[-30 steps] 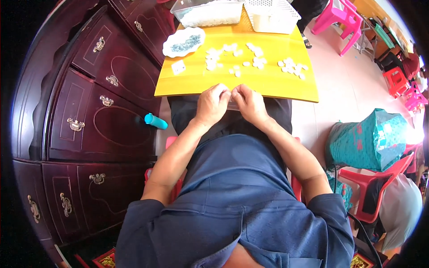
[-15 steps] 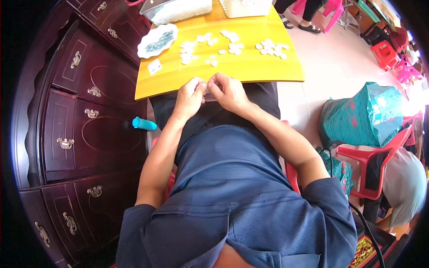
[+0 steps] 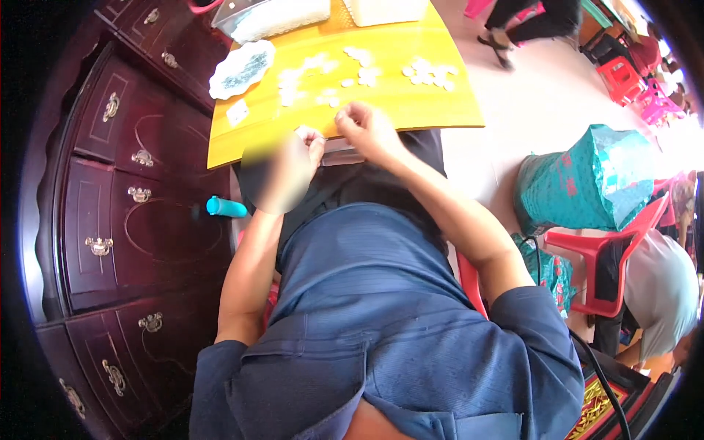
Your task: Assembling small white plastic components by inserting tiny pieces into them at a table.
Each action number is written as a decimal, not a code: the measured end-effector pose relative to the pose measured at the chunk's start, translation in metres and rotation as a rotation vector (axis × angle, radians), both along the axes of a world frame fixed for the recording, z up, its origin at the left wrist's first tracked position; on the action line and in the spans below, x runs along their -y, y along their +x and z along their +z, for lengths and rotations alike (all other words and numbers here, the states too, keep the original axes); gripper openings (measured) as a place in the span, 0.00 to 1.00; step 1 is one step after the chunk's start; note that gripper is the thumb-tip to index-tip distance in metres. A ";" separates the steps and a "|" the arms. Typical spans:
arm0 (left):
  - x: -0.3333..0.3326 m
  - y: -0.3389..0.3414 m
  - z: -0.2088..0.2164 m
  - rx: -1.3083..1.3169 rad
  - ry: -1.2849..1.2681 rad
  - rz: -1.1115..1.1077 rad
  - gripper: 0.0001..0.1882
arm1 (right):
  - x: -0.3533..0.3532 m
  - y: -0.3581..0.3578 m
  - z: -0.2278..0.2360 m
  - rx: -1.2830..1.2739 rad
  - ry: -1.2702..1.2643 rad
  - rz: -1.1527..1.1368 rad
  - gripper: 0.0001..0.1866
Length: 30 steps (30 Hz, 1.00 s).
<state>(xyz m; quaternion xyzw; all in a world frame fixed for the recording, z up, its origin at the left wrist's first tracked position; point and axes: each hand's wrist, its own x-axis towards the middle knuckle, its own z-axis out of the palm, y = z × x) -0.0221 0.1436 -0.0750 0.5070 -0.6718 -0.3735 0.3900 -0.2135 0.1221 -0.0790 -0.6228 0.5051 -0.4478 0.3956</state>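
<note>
My left hand (image 3: 303, 158) is at the table's near edge with its fingers curled together; most of it is smeared by a blur, and whatever it holds is too small to make out. To its right, my right hand (image 3: 370, 134) is raised over the edge, thumb and fingertips pinched together on something I cannot make out. Between and below them, a clear, shiny piece (image 3: 342, 152) lies at my lap. Small white round pieces (image 3: 367, 75) lie in several loose clusters on the yellow table (image 3: 433, 110) just beyond my hands.
A white wavy-edged dish (image 3: 260, 53) with dark contents and a white card (image 3: 237, 112) are at the table's left. A clear box (image 3: 275, 28) and a white basket (image 3: 385, 13) stand at the back. Dark drawers (image 3: 176, 242) flank me left; a teal sack (image 3: 576, 183) stands right.
My hands have moved apart, the left one down and left, the right one slightly up. The whole view has shifted a little. A person's legs beyond the table have changed stance.
</note>
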 end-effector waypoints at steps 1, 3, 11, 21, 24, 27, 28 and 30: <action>0.002 0.004 -0.007 -0.007 -0.017 -0.020 0.05 | 0.006 0.000 0.004 -0.149 -0.133 -0.064 0.14; 0.007 0.005 -0.018 -0.028 -0.032 -0.046 0.06 | 0.020 -0.008 0.013 -0.315 -0.180 -0.073 0.13; 0.009 0.007 -0.012 -0.048 -0.084 -0.011 0.04 | 0.103 -0.002 0.011 -0.666 -0.464 -0.088 0.10; 0.013 0.016 -0.009 -0.057 -0.073 0.003 0.05 | 0.133 0.015 0.012 -0.894 -0.503 -0.056 0.08; 0.016 0.019 -0.010 -0.069 -0.072 0.001 0.05 | 0.131 0.008 0.009 -0.842 -0.420 -0.062 0.08; 0.018 0.021 -0.015 -0.082 -0.077 0.004 0.05 | 0.124 0.004 0.012 -0.836 -0.271 -0.031 0.09; 0.018 0.022 -0.016 -0.086 -0.084 0.006 0.06 | 0.120 0.005 0.015 -0.845 -0.206 -0.011 0.09; 0.018 0.023 -0.016 -0.075 -0.080 0.016 0.06 | 0.115 0.004 0.018 -0.871 -0.241 0.027 0.09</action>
